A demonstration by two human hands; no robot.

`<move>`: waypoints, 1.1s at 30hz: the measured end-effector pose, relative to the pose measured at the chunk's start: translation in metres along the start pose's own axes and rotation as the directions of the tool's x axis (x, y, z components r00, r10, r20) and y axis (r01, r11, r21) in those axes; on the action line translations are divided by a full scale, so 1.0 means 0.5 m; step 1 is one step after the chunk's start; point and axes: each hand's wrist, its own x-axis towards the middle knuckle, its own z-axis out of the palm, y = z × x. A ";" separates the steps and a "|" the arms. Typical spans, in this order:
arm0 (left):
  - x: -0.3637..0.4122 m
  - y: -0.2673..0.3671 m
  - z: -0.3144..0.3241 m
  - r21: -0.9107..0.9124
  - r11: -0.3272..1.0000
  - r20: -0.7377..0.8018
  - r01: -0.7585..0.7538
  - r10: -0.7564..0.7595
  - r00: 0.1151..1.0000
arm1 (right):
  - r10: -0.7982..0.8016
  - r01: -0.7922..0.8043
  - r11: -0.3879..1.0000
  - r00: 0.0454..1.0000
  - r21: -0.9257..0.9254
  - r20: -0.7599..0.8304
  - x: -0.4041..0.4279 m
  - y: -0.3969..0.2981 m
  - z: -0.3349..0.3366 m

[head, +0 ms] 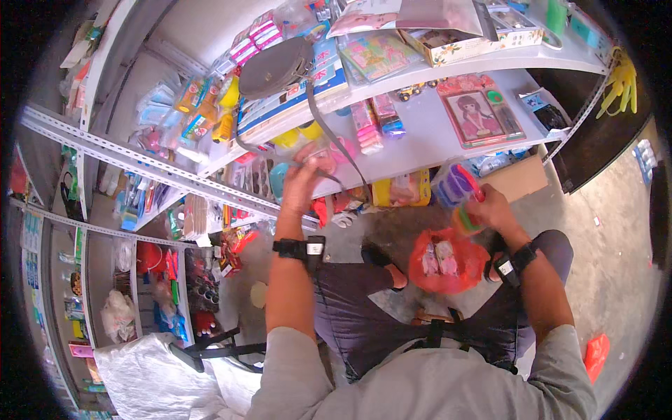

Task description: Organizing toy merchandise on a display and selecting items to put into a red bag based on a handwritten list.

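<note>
My left hand (302, 181) is raised at the edge of the middle shelf, its fingers blurred near a pink round item (342, 150) and the strap of a dark pouch; whether it grips anything is unclear. My right hand (491, 210) holds a stack of colourful plastic tubs (464, 220) with red, orange and green parts, just below the shelf. Purple and blue containers (455, 184) are right beside that hand; whether they belong to the stack cannot be told. Below it, an open red plastic bag (420, 262) stands on the floor between my feet, with pink packaged items (446, 258) inside.
The upper shelf bears a dark pouch (273, 68), books and a floral box (485, 46). On the middle shelf lies a boxed doll-picture set (478, 118). A cardboard box (517, 178) is below at right. A perforated metal rail (157, 163) crosses at left.
</note>
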 end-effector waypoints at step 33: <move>-1.005 0.724 -0.073 0.552 0.725 -0.710 0.411 0.151 0.688 | -0.314 0.301 0.949 0.930 0.096 0.191 0.061 0.067 0.122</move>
